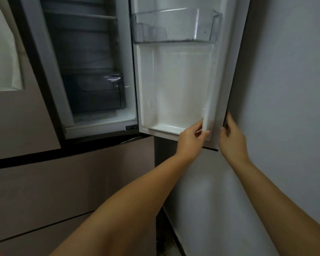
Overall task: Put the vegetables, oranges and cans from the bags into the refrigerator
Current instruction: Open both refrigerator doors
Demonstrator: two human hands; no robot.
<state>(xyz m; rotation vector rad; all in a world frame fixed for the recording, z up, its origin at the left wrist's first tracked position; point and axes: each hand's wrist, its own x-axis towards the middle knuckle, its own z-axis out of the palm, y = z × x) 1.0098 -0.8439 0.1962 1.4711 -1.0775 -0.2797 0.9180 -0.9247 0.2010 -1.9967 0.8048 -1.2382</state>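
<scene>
The refrigerator's right door (175, 85) stands open, its white inner liner facing me. My left hand (190, 135) grips the raised inner rim near the door's lower corner, thumb over the ridge. My right hand (233, 139) holds the door's dark outer edge, fingers wrapped behind it. The fridge interior (85, 52) is dark, with shelves and a clear drawer (96, 93) low down. No vegetables, oranges, cans or bags are in view.
A clear door bin (174, 26) hangs high on the open door. A grey wall (284, 89) stands close behind the door on the right. Brown drawer fronts (72, 182) lie below the compartment; the left door (17, 117) is partly open.
</scene>
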